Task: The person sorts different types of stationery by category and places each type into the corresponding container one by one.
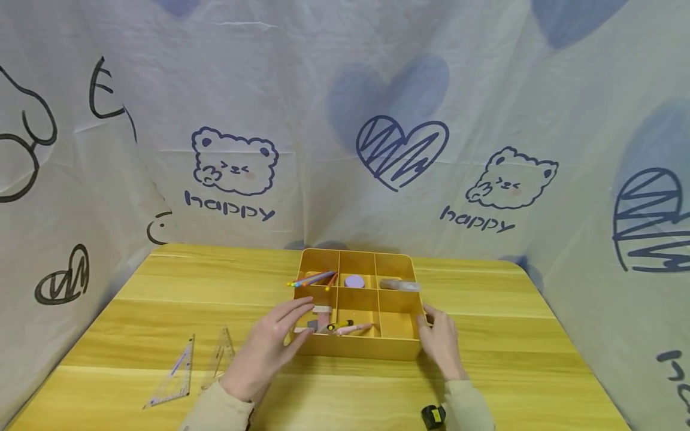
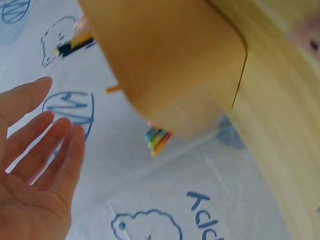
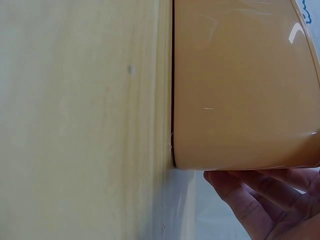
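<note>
A yellow-orange organizer box (image 1: 353, 347) with several compartments stands at the table's back middle. My right hand (image 1: 442, 341) grips its right side wall, and in the right wrist view the fingers (image 3: 245, 200) lie against the outside. Over the front left corner hovers my left hand (image 1: 269, 341), fingers loosely bent. The left wrist view shows that hand (image 2: 45, 165) holding nothing, apart from the box. Colored pencils (image 1: 315, 279) lean in the back left compartment. A purple round thing (image 1: 354, 281) sits in the back middle one. A pink pen (image 1: 353, 329) and a yellow-black pen (image 1: 341, 325) lie in front.
Two clear set squares, one (image 1: 180, 374) beside another (image 1: 218, 359), lie on the table (image 1: 512, 359) at left. Near the front edge, by the right sleeve, is a small black and yellow thing (image 1: 433, 416). A printed cloth (image 1: 323, 120) hangs behind and around.
</note>
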Tool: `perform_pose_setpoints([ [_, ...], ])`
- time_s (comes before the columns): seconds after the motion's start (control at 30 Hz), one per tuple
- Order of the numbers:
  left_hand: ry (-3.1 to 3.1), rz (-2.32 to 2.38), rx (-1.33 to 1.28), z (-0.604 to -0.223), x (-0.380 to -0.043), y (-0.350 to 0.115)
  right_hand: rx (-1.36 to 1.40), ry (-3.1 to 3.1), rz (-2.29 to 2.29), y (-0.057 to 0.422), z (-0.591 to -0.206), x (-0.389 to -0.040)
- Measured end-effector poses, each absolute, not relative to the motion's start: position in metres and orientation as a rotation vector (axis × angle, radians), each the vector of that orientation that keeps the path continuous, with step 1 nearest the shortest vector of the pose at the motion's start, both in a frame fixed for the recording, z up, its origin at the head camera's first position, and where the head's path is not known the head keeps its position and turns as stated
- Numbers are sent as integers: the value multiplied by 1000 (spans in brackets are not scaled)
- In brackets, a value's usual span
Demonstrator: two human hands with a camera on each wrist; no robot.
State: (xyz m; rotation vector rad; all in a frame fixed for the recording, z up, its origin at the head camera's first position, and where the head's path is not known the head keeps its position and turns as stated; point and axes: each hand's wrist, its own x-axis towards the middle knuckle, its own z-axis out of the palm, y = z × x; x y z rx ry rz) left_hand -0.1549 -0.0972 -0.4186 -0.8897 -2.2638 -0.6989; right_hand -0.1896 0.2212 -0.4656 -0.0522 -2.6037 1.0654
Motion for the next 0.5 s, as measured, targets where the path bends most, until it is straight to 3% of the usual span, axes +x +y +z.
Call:
perform_pose_setpoints([
  [0.5,-2557,-620,-724,-400,-147,-126,-37,-2599,1062,221,-465,-190],
])
